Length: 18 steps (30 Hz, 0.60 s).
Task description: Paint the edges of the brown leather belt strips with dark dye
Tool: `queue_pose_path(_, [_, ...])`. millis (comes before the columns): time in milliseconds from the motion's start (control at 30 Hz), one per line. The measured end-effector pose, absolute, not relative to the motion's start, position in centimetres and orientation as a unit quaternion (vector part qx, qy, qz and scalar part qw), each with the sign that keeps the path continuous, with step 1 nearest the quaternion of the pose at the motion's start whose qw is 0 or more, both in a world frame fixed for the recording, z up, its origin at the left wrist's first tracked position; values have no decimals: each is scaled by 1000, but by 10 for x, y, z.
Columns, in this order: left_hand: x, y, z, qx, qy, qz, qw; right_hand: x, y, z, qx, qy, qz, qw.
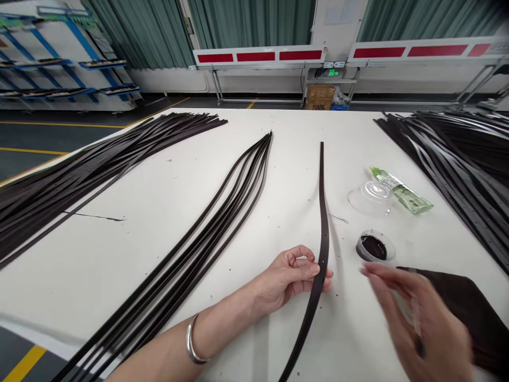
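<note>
One long dark leather strap (323,212) with punched holes runs from the table's front edge toward the far side. My left hand (292,276) pinches it on edge near its lower part, thumb and fingers closed on it. A silver bangle sits on that wrist. My right hand (421,318) is blurred by motion at the lower right, fingers pointing toward a small round cup of black paste (374,248); it seems to hold a thin stick, though I cannot be sure. A dark cloth (473,313) lies just behind that hand.
A row of several straps (207,233) lies left of centre on the white table (159,212). Big strap piles lie at far left (79,164) and far right (469,159). A clear lid (370,197) and a green bottle (402,190) lie beyond the cup.
</note>
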State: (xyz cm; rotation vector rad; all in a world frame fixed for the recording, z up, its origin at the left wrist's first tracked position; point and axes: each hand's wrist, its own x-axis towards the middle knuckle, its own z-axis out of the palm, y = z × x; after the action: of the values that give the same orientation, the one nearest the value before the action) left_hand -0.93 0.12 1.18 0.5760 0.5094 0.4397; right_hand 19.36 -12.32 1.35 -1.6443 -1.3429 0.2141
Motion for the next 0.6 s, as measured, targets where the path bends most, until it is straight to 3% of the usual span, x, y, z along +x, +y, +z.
queue_pose_path(200, [-12,0,16,289,216,211,908,142,-67,45,-655,-465,301,514])
queue_pose_path(367, [-15,1,16,312,207,177,910,165,-45,46,-661,-449,255,544])
queue_pose_path(600, [-13,1,14,299,215,184,912,179,-40,53,-668,-496,233,503])
